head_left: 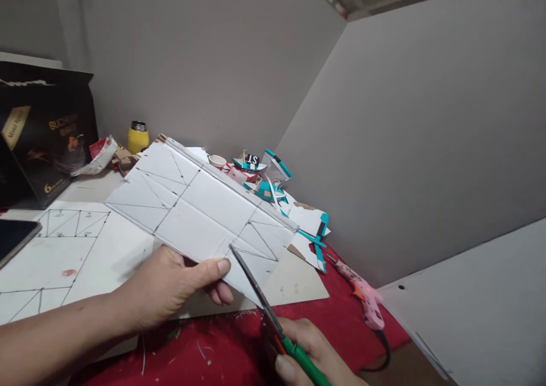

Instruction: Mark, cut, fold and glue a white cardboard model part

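Note:
My left hand (170,286) pinches the lower edge of a white cardboard sheet (213,204), thumb on top and fingers beneath. Black pen lines and triangles are drawn across the sheet, which is held tilted above the table. My right hand (309,346) grips a pair of scissors (260,295) with green and orange handles. One dark blade lies over the sheet's lower right part, its tip near a drawn line close to my left thumb. The other blade is mostly hidden under the cardboard.
Behind the sheet lie small teal-and-white paper boats (267,190) and card scraps. A pink glue gun (362,295) rests on the red cloth (205,346) at right. At left are a black box (42,136), a phone (17,238), a yellow jar (138,138) and a marked paper template (55,255).

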`<state>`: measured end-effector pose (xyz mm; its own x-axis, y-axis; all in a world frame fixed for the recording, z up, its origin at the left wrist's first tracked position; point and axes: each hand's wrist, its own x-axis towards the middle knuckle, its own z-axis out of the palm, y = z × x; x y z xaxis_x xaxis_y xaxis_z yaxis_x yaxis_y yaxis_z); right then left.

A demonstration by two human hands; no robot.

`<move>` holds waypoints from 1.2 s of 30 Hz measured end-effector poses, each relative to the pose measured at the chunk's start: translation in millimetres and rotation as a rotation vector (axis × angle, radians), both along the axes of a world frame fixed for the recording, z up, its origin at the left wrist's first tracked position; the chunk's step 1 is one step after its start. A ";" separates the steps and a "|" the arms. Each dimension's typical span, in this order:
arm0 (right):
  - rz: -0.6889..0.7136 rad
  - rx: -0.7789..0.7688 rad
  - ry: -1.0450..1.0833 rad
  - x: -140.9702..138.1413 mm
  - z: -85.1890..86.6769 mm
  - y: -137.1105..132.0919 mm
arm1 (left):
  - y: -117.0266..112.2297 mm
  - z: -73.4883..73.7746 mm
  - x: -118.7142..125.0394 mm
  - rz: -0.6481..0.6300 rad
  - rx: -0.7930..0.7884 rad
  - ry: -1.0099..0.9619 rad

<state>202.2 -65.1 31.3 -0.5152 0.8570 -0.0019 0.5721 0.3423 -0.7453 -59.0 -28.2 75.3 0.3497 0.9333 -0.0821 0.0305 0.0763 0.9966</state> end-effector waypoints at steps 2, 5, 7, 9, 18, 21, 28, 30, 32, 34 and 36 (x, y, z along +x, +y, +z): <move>0.072 -0.032 0.025 -0.6 -3.9 4.6 | 0.5 0.7 -0.5 -0.008 0.000 0.012; 0.160 -0.076 0.066 -3.2 -5.1 10.1 | 0.8 1.6 -0.6 -0.010 0.001 0.005; 0.188 -0.080 0.100 -4.3 -5.4 11.3 | 0.0 2.2 0.2 -0.004 -0.003 -0.012; 0.169 -0.063 0.115 -4.9 -5.7 11.6 | -1.3 2.8 1.3 0.011 -0.019 -0.038; 0.229 -0.102 0.187 -14.2 1.0 14.9 | -3.6 3.5 5.5 0.153 0.002 -0.108; 0.238 -0.088 0.235 -16.8 2.4 14.8 | -5.7 4.0 6.1 0.175 0.005 -0.066; 0.225 -0.101 0.274 -19.2 0.0 14.6 | -10.0 4.5 6.0 0.178 -0.037 -0.038; 0.227 -0.108 0.268 -18.9 -1.3 14.7 | -10.1 4.1 6.5 0.216 -0.055 -0.053; 0.246 -0.104 0.245 -18.2 -0.8 15.0 | -8.4 3.1 5.6 0.239 -0.041 -0.079; 0.245 -0.083 0.205 -17.2 2.5 15.2 | -4.9 2.4 2.6 0.224 0.002 -0.133; 0.211 -0.053 0.139 -15.8 8.9 14.9 | -0.9 3.1 -2.1 0.252 0.028 -0.186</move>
<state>186.3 -50.2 40.2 -0.6814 0.7309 0.0392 0.3828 0.4015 -0.8320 -61.1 -29.1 78.5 0.1137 0.9935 -0.0113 -0.1691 0.0306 0.9851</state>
